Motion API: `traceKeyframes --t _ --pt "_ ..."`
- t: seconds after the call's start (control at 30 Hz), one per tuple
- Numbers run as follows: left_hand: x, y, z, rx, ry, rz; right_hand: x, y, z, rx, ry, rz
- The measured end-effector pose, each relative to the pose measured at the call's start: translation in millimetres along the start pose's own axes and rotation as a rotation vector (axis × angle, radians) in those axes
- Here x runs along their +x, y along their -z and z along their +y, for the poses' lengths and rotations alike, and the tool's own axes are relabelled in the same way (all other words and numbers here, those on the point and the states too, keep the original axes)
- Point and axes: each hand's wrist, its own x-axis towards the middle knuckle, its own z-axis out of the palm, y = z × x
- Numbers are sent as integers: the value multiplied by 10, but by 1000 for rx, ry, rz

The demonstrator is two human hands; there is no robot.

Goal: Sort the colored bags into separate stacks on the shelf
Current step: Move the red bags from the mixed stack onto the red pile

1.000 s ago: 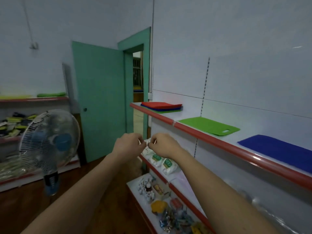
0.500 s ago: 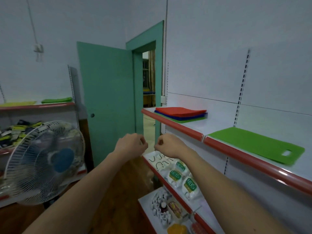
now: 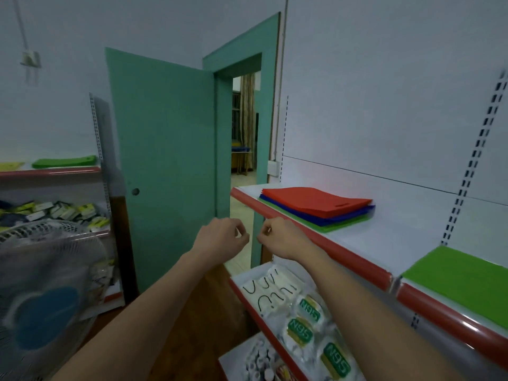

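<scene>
A mixed stack lies at the far end of the white shelf [image 3: 384,243]: a red bag [image 3: 316,200] on top, a blue bag [image 3: 349,217] under it and a green bag [image 3: 338,225] at the bottom. A single green bag [image 3: 464,281] lies flat on the shelf at the right. My left hand [image 3: 222,237] and my right hand [image 3: 280,235] hover side by side in front of the shelf's red edge, fingers curled, holding nothing. Both are short of the mixed stack.
A lower shelf [image 3: 247,295] carries N95 mask packs [image 3: 302,323] and small goods. A standing fan [image 3: 46,292] is at the lower left. An open teal door [image 3: 162,160] stands ahead. Another shelf unit [image 3: 49,171] at the left holds a green bag.
The view has swung left and closer along the shelf; the blue bag at the right has left the frame and the mixed stack is nearer. My hands have drawn slightly apart.
</scene>
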Motion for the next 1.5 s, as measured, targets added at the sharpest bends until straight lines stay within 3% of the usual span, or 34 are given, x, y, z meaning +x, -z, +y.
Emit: traceKeyframes --t 0.1,0.3,0.5,0.63,0.8,0.9,1.07,1.23,1.5 --pt "399 -147 -277 -130 -72 9 384 -140 51 60 -22 61" --pt "966 -537 -855 -620 -154 9 980 -562 257 217 -145 338" --pt "1717 -756 -1087 -760 -160 -46 1255 -550 515 329 -277 593" --pt "2311 -961 -1062 -647 -234 -1 1379 -281 725 216 -340 827" --pt "3068 -1179 -901 -472 -318 102 1441 -62 1168 -194 -533 1077" --pt "3466 -1345 -779 -456 -332 90 1534 3 1389 -220 -697 1141" --pt "3982 -1692 -557 -437 -343 -53 1566 -29 1593 -62 -883 1129" --pt "4110 -1915 -535 -441 -334 -191 1499 -92 1636 53 -902 1195" --pt "4148 -1942 -584 -418 -387 -243 1493 -132 1584 -122 -893 1313"
